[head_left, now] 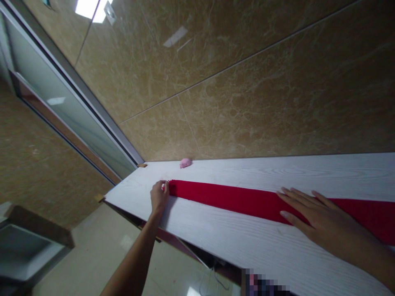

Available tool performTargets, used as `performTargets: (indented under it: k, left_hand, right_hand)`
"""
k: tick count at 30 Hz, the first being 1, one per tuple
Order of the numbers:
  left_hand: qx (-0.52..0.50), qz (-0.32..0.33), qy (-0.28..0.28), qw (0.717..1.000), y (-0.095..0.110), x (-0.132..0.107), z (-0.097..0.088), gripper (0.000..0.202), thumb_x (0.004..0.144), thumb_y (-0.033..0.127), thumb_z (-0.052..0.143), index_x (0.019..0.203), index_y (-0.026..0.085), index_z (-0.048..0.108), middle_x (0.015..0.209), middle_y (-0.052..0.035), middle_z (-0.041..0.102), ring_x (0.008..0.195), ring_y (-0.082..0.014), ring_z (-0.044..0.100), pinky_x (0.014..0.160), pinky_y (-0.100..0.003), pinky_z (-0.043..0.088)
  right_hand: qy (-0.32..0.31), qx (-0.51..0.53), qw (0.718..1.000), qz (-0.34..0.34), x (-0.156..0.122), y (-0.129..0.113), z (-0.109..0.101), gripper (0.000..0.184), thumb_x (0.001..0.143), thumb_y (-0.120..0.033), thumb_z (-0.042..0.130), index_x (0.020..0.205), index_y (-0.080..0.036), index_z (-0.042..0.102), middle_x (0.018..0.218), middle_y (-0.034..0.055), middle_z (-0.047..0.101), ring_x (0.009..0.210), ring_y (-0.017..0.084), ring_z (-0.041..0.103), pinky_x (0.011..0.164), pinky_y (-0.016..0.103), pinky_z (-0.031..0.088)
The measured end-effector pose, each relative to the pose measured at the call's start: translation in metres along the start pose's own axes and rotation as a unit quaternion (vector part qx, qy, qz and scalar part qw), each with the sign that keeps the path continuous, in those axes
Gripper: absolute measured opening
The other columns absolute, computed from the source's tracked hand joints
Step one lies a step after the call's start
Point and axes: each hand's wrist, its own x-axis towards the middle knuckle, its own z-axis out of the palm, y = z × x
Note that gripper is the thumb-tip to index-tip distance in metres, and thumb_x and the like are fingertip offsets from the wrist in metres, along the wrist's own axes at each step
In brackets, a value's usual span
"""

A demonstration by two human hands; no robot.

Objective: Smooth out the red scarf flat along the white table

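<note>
The left forearm (140, 246) reaches up across the desk's (222, 232) near edge, bare, and the left hand (159, 196) sits toward the left end, fingers bent and closed in a grip. The right hand (324, 218) lies palm down toward the right end, fingers extended leftward and slightly parted, thumb held apart nearer the front edge.

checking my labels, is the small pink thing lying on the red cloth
No, the small pink thing lies on the white surface close to the wall, apart from the red cloth.
</note>
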Motion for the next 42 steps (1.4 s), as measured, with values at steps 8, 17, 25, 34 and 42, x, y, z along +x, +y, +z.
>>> performTargets:
  k: [8, 17, 25, 34, 42]
  left_hand:
    - [-0.014, -0.050, 0.021, 0.998, -0.010, 0.002, -0.002, 0.037, 0.094, 0.039, 0.042, 0.098, 0.018, 0.071, 0.102, -0.0134, 0.075, 0.098, -0.0291, 0.068, 0.088, -0.039, 0.051]
    - [-0.113, 0.035, -0.089, 0.989, -0.016, -0.022, -0.019, 0.038, 0.086, 0.045, 0.053, 0.105, 0.018, 0.069, 0.084, -0.0040, 0.072, 0.067, -0.0177, 0.063, 0.063, -0.027, 0.049]
    - [-0.075, 0.119, -0.149, 0.979, -0.010, -0.030, -0.030, 0.038, 0.081, 0.027, 0.058, 0.115, 0.021, 0.074, 0.102, -0.0060, 0.073, 0.061, -0.0145, 0.056, 0.067, -0.028, 0.051]
    - [0.187, 0.263, -0.215, 0.922, 0.007, -0.002, -0.047, 0.036, 0.099, 0.026, 0.049, 0.122, 0.031, 0.075, 0.114, -0.0044, 0.072, 0.089, -0.0181, 0.070, 0.079, -0.026, 0.054]
    - [0.205, 0.267, -0.174, 0.926, 0.004, -0.006, -0.042, 0.028, 0.099, 0.024, 0.053, 0.112, 0.028, 0.077, 0.115, -0.0032, 0.073, 0.095, -0.0177, 0.071, 0.077, -0.023, 0.054]
  right_hand:
    - [-0.014, 0.002, 1.000, 0.002, 0.001, 0.001, -0.002, 0.062, 0.100, -0.062, 0.034, 0.148, -0.029, 0.055, 0.149, 0.0057, 0.056, 0.136, 0.031, 0.054, 0.115, 0.058, 0.040]
    - [0.017, 0.009, 1.000, -0.017, 0.001, 0.004, 0.002, 0.062, 0.100, -0.063, 0.034, 0.146, -0.029, 0.058, 0.145, 0.0064, 0.060, 0.131, 0.033, 0.058, 0.111, 0.057, 0.045]
    - [0.001, 0.029, 1.000, 0.003, 0.003, 0.002, 0.002, 0.063, 0.099, -0.065, 0.034, 0.146, -0.031, 0.058, 0.146, 0.0058, 0.059, 0.134, 0.034, 0.055, 0.112, 0.058, 0.044]
    - [-0.039, 0.010, 0.999, 0.025, 0.009, -0.008, -0.013, 0.071, 0.096, -0.067, 0.027, 0.142, -0.025, 0.062, 0.146, 0.0047, 0.057, 0.135, 0.031, 0.055, 0.113, 0.056, 0.045]
    - [-0.067, 0.005, 0.997, 0.038, 0.011, -0.008, -0.013, 0.071, 0.093, -0.065, 0.031, 0.145, -0.025, 0.059, 0.149, 0.0020, 0.052, 0.139, 0.029, 0.051, 0.115, 0.057, 0.043]
